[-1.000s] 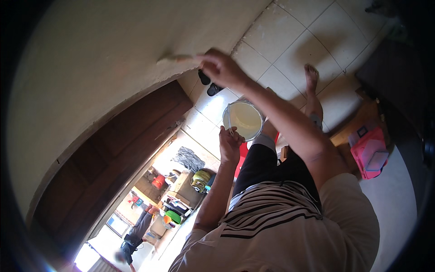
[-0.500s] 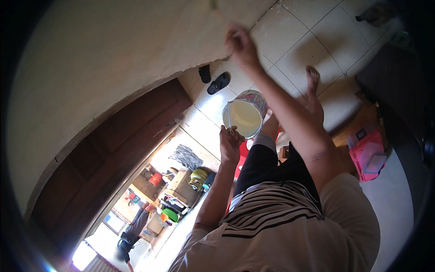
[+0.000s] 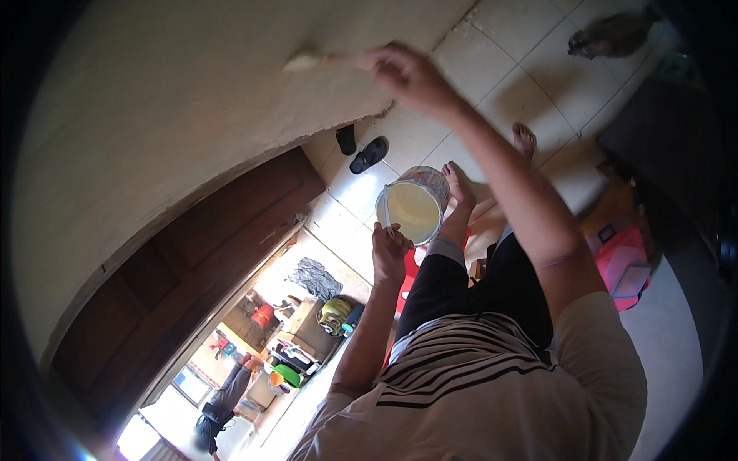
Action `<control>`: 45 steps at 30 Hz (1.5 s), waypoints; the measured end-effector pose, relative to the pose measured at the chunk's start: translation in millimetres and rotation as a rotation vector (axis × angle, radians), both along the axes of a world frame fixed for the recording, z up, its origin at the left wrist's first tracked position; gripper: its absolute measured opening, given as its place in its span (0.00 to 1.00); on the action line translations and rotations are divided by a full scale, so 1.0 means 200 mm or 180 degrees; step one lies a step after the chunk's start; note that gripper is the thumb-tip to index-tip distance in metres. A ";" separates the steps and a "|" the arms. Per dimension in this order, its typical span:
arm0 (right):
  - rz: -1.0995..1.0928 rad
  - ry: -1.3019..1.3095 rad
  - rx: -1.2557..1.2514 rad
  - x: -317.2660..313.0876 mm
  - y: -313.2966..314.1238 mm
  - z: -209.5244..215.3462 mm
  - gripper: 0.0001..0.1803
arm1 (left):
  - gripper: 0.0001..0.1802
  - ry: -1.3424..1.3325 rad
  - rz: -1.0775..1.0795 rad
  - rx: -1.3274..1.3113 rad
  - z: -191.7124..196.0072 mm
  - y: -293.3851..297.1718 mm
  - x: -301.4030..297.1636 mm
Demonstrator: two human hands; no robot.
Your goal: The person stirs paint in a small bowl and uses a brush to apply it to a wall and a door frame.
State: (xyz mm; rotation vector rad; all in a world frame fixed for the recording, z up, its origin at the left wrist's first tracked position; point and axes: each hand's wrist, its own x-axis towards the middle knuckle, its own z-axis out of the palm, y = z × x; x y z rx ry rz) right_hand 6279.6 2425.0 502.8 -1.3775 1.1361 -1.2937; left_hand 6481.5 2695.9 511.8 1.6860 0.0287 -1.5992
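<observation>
My left hand [image 3: 390, 253] grips the handle of a paint bucket [image 3: 415, 212] by its rim. Pale cream paint lies inside the bucket, and its mouth is tipped toward me. At the end of my outstretched right arm, my right hand [image 3: 406, 75] is closed round the handle of a paintbrush [image 3: 305, 61]. Its pale bristles point left and lie at the cream wall [image 3: 192, 107]; motion smears both brush and fingers. Whether the bristles press on the wall is hard to tell.
Black sandals [image 3: 369, 155] lie on the tiled floor [image 3: 530, 100] below the wall. A brown wooden door [image 3: 200, 238] stands left; another person [image 3: 223, 403] is beyond the doorway. A small brown animal [image 3: 615, 37] is at upper right, a pink container [image 3: 624, 265] at right.
My right hand has shifted slightly left, and the brush has swung lower and shows more clearly. The animal has come further left. The bucket has hardly moved.
</observation>
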 end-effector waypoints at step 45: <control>-0.1117 -0.0450 -0.0270 0.37 0.06 0.19 0.18 | 0.25 -0.0027 -0.0079 0.0124 -0.01 0.01 -0.09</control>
